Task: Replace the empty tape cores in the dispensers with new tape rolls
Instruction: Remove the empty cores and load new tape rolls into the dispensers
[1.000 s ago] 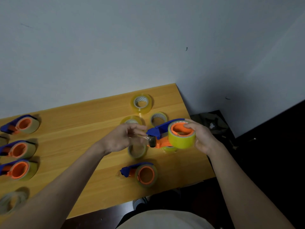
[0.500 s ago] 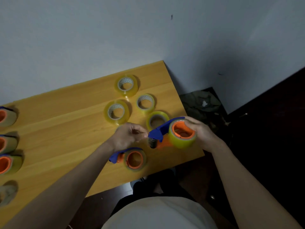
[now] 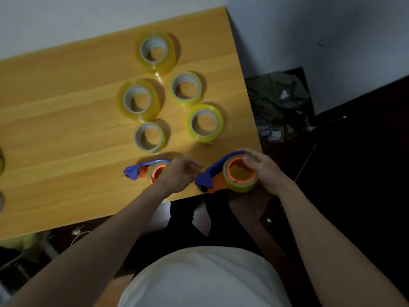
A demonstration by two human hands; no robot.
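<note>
My right hand (image 3: 266,171) grips a blue and orange tape dispenser (image 3: 218,176) that carries a yellow-green tape roll (image 3: 241,185), held over the table's near edge. My left hand (image 3: 177,176) has its fingers pinched together at the dispenser's blue nose, apparently on the tape end, which is too blurred to make out. Under my left hand, a second blue and orange dispenser (image 3: 141,170) lies on the wooden table (image 3: 55,140). Several yellowish tape rolls lie flat behind it, among them a large roll (image 3: 156,50), another large roll (image 3: 138,99) and a greener roll (image 3: 204,124).
The table ends at a right edge near my right hand, with a dark floor and a heap of grey-green cloth (image 3: 276,100) beyond. A white wall runs behind the table. My lap and white shirt fill the bottom of the view.
The view has tilted down and to the right, so the dispensers at the left have slid out of sight. Both hands keep the dispenser and have come closer to the table's near edge.
</note>
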